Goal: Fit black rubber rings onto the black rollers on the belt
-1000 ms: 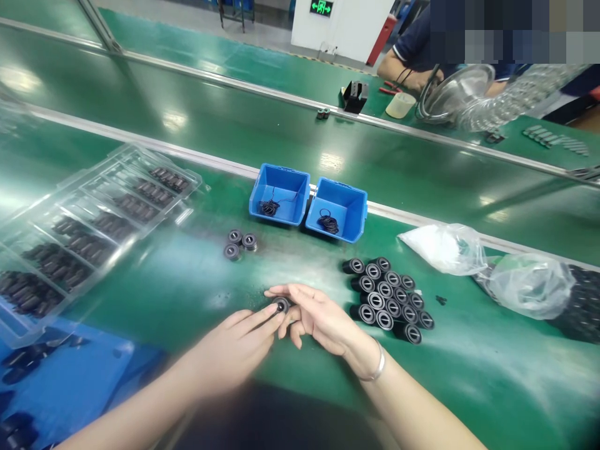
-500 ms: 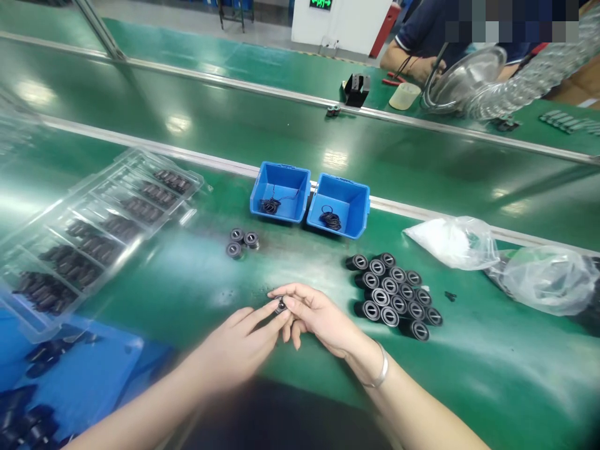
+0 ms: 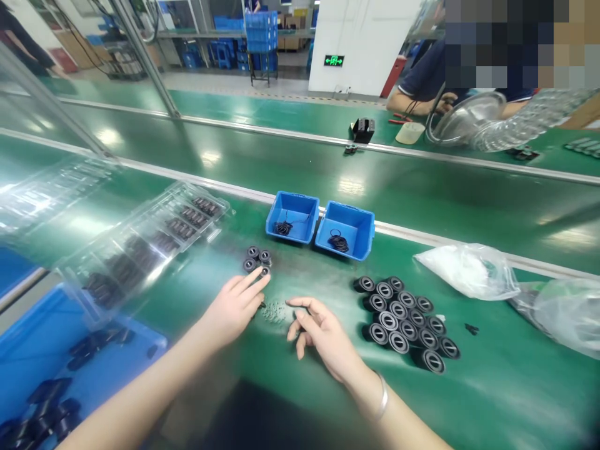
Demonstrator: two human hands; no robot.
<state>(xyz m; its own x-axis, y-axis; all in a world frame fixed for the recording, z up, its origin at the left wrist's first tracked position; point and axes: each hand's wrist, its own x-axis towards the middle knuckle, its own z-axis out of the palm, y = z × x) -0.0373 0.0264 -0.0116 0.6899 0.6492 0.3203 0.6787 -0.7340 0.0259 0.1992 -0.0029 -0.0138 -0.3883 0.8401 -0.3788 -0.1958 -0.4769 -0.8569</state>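
My left hand (image 3: 238, 305) has its fingertips on a small black round part (image 3: 265, 271) with a pale slot in its top, holding it against a small group of matching parts (image 3: 253, 252). Its thumb is mostly hidden. My right hand (image 3: 321, 334) hovers over the green table, fingers loosely curled and apart, with nothing in it. A scatter of tiny pale pieces (image 3: 274, 312) lies between my hands. To the right of my right hand stands a cluster of larger black cylinders (image 3: 398, 310), each with a slotted round top.
Two blue bins (image 3: 293, 199) with black rings sit beyond my hands. A clear compartment tray (image 3: 154, 240) of dark parts is at left, above a blue crate (image 3: 154, 337). Plastic bags (image 3: 469, 265) lie at right. Across the bench a co-worker's arm (image 3: 412, 103) is near a transparent duct (image 3: 525, 122).
My hands have parted. The left carried the small black part from between my fingers to the small group; the right let go and stayed near the front. The view has tilted upward.
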